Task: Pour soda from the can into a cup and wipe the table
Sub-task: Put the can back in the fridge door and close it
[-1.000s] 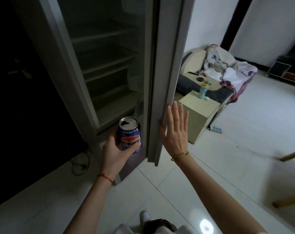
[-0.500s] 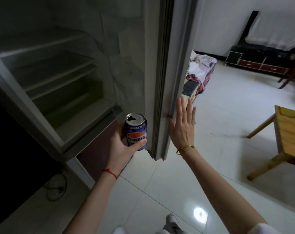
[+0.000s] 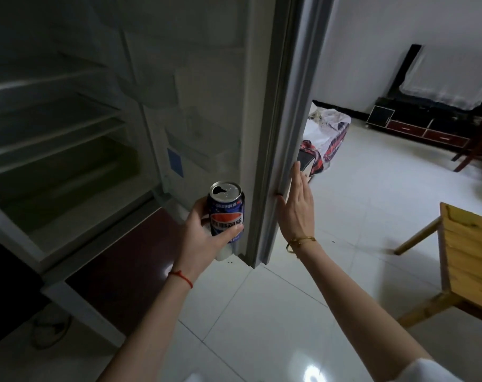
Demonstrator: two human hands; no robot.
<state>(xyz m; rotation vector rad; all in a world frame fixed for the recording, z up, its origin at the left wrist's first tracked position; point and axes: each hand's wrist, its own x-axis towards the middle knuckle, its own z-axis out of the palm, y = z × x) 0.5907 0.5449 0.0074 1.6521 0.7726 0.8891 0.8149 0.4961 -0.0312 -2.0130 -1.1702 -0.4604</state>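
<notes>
A blue soda can (image 3: 227,210) with an opened top stands upright in my left hand (image 3: 204,238), which is wrapped around its lower half in front of the open fridge. My right hand (image 3: 296,208) is flat, fingers straight and together, pressed against the outer edge of the grey fridge door (image 3: 278,133). A wooden table (image 3: 468,255) shows at the right edge. No cup is in view.
The fridge interior (image 3: 63,161) with bare shelves fills the left. A white tiled floor (image 3: 262,312) spreads below. A sofa with heaped clothes (image 3: 328,133) lies behind the door, and a dark low cabinet (image 3: 416,128) lines the far wall. A cable (image 3: 49,329) lies at lower left.
The view has swung to the right, bringing the wooden table and far cabinet into sight. My right hand stays on the door edge and my left hand keeps the can.
</notes>
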